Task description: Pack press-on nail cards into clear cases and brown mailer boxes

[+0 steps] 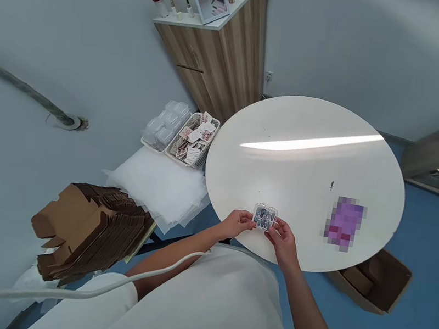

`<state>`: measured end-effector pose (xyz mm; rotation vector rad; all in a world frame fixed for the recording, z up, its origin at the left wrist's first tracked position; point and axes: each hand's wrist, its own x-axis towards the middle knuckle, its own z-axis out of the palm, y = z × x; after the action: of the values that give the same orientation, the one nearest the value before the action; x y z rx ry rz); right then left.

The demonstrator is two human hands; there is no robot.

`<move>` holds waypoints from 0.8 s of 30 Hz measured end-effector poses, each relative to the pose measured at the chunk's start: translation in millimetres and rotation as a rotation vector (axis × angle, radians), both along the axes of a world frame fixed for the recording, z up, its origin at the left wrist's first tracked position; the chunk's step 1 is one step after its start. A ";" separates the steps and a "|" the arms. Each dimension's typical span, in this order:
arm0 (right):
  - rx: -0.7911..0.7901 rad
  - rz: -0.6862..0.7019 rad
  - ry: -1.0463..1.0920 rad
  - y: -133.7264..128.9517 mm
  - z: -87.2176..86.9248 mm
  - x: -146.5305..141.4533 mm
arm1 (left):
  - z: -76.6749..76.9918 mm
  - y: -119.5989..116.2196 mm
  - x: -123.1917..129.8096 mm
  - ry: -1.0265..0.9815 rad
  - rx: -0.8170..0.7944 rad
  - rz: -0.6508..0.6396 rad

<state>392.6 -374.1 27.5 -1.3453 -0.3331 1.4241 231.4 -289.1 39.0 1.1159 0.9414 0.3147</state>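
Observation:
A small clear plastic case of press-on nails [264, 217] is held just above the near edge of the round white table [301, 177]. Dark, shiny nails lie in rows inside it. My left hand [237, 223] pinches the case at its left side, thumb and fingers closed on the rim. On the opposite side my right hand [282, 242] grips the lower right corner. Whether the case touches the tabletop I cannot tell.
Left of the table are a basket of small cards [193, 141], a tray of clear cases [166, 125], white sheets [158, 182] and folded brown cartons [84, 226]. A blurred purple item [344, 222] lies on the table. An open cardboard box [386, 283] stands below right. A white cable [121, 281] crosses near my left arm.

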 end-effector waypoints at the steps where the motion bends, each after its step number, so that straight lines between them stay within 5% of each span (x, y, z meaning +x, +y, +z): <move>1: -0.008 0.004 -0.024 4.7 -1.4 -3.0 | -2.1 1.5 -4.8 0.003 -0.001 0.006; 10: -0.067 0.049 -0.158 51.9 -3.5 -51.5 | -18.3 33.3 -57.9 0.033 0.022 0.034; 24: -0.188 0.020 -0.338 148.8 -21.9 -152.9 | -41.3 112.8 -117.2 0.089 0.162 0.304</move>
<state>239.7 -225.2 5.6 -1.7462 -0.4427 1.2654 114.2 -176.2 -2.3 1.1406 1.1834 0.6011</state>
